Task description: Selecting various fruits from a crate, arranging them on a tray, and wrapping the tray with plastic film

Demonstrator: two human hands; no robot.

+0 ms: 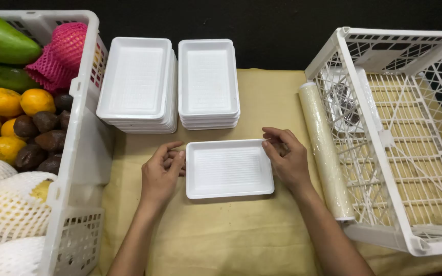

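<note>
Left hand [162,171]: fingers loosely curled, fingertips touching left edge of single white foam tray [229,168]; no full grasp. Right hand [285,156]: thumb and fingers pinching tray's upper right corner. Tray flat on yellow-covered counter [231,235], centre, between both hands. Behind it: 2 stacks of white foam trays [170,84]. Right: roll of cling film [325,151] beside white lattice crate [410,138]; dark item inside crate hard to make out. Left: white crate of fruit [75,153], cut off by frame edge.
</note>
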